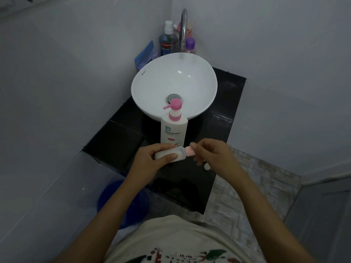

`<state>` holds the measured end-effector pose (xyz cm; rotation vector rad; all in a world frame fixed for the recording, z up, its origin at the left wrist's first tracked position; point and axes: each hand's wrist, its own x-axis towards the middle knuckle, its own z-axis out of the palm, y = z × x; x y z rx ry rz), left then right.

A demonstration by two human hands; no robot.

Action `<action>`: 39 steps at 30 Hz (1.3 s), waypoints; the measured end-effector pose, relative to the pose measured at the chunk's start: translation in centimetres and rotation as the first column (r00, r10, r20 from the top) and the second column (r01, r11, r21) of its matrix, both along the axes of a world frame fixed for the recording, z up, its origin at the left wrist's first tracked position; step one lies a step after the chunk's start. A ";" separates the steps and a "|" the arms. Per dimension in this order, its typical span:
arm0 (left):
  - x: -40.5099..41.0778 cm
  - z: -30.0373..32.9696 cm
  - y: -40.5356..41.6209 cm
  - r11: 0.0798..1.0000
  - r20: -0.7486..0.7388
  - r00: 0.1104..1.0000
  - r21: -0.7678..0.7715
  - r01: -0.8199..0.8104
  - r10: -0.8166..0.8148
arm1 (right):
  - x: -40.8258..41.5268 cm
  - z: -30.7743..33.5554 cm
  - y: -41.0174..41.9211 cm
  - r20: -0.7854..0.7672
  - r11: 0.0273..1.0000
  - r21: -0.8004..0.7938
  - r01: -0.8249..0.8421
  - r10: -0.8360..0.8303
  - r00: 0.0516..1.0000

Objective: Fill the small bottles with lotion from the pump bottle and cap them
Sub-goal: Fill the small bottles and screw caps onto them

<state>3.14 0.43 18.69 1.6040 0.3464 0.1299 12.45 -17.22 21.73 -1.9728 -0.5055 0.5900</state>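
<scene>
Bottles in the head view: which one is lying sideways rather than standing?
The small white bottle with the pink cap, held sideways in the left hand. The pump bottle, mouthwash bottle and purple-capped bottle stand upright.

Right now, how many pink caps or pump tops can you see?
2. One is the pink pump top on the pump bottle by the sink; one is the pink cap, pinched by the right hand, on the small bottle. Others may be hidden.
</scene>
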 end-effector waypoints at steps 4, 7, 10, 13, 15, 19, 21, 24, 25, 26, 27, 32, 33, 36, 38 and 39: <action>0.0 0.2 -0.1 1.000 0.007 1.000 -0.005 0.007 -0.007 | -0.2 0.1 -0.1 -0.052 0.991 0.125 -0.046 0.053 0.997; 0.0 0.3 0.0 1.000 0.013 1.000 0.013 0.012 -0.013 | -0.5 -0.1 0.2 -0.024 0.997 0.071 -0.023 0.025 0.999; 0.1 0.5 -0.1 1.000 0.012 1.000 0.006 0.017 -0.017 | -0.5 -0.3 0.6 -0.020 0.997 0.055 0.061 -0.060 0.998; 0.2 0.6 0.0 1.000 0.011 1.000 0.002 0.004 -0.004 | -0.3 -0.1 0.1 -0.019 0.991 0.129 -0.026 0.029 0.999; 0.3 0.6 0.1 1.000 0.013 1.000 0.013 0.001 -0.001 | -0.2 -0.2 0.2 0.008 0.995 0.087 -0.038 0.037 0.999; 0.3 0.5 0.1 1.000 0.017 1.000 0.010 0.002 -0.003 | -0.2 -0.4 0.5 -0.027 0.996 0.071 0.046 -0.044 0.999; 0.3 0.4 0.2 1.000 0.014 1.000 0.010 0.005 -0.005 | -0.2 -0.3 0.3 -0.043 0.991 0.136 -0.007 0.013 0.999; 0.4 0.3 0.3 1.000 0.021 1.000 0.018 0.010 -0.011 | -0.2 -0.4 0.4 -0.055 0.991 0.130 -0.028 0.035 0.998; 0.4 0.3 0.3 1.000 0.021 1.000 0.023 0.012 -0.012 | -0.2 -0.5 0.6 -0.071 0.994 0.108 -0.003 0.011 0.997; 0.4 0.2 0.3 1.000 0.020 1.000 0.026 0.012 -0.013 | -0.2 -0.7 0.7 -0.083 0.996 0.086 0.023 -0.016 0.996; 0.5 0.2 0.3 0.999 0.019 1.000 0.030 0.012 -0.013 | -0.2 -0.8 0.9 -0.084 0.997 0.064 0.041 -0.036 0.996; 0.5 0.0 0.6 1.000 0.018 1.000 0.013 -0.003 0.003 | -0.4 -0.7 0.7 -0.048 0.992 0.121 -0.025 0.031 0.998; 0.5 -0.1 0.7 1.000 0.018 1.000 0.016 -0.006 0.006 | -0.4 -0.7 0.7 -0.032 0.991 0.124 -0.041 0.045 0.998; 0.6 -0.1 0.7 1.000 0.018 1.000 0.020 -0.007 0.007 | -0.4 -0.9 0.9 -0.020 0.990 0.137 -0.030 0.033 0.999; 0.7 0.0 0.8 1.000 0.024 1.000 0.015 0.005 -0.005 | -0.5 -1.1 1.2 -0.017 0.989 0.145 -0.027 0.029 0.999; 0.8 0.0 0.9 1.000 0.027 1.000 0.016 0.013 -0.013 | -0.6 -1.2 1.3 -0.017 0.988 0.151 -0.021 0.024 1.000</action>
